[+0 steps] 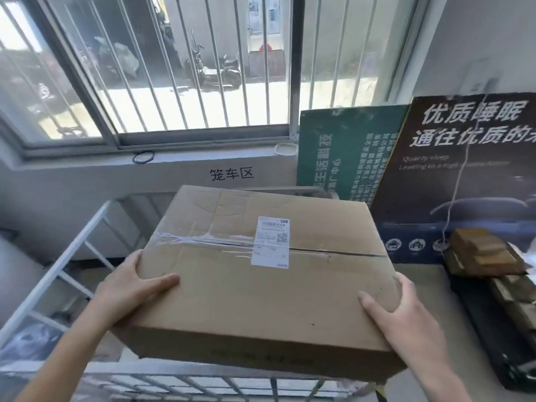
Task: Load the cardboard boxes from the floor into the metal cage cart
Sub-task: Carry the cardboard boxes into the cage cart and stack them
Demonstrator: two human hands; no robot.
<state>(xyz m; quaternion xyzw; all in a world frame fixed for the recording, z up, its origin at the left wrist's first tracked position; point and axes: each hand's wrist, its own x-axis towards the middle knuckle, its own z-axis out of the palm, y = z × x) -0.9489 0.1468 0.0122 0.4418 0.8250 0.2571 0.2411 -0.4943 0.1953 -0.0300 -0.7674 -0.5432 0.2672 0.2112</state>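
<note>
1 cardboard box [261, 285], held up over the metal cage cart [55, 266], w/ 1 white shipping label [271, 242] on its taped top. 2 hands on it: left hand [133, 288] grips the left edge, right hand [403, 311] the right edge. Thumbs lie on top, other fingers curl round the sides, mostly out of sight. 2 printed boards lean on the wall behind: 1 green board [342, 152], 1 dark poster [464, 175], cut off at right. Box hides most of the cart's inside; stuff at its left too blurry to ID.
</note>
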